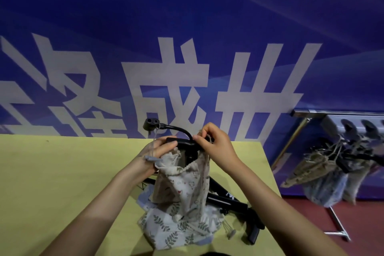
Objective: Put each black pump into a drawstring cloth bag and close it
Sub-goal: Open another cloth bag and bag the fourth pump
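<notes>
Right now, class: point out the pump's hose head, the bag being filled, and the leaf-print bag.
hose head [151, 124], head view, its two-holed end
bag being filled [182, 185], head view, mid cloth
leaf-print bag [166, 226], head view, front cloth

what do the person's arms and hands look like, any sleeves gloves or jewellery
Both forearms are bare as far as the frame shows, with no sleeves in view. The left hand and right hand wear no gloves, and no rings, watch or bracelet are visible. The fingernails look short and unpainted.

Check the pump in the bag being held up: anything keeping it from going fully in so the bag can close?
Yes. The pump's handle lies across the bag mouth, and its hose with nozzle head sticks out above. Both hands, left and right, grip at the mouth.
</notes>
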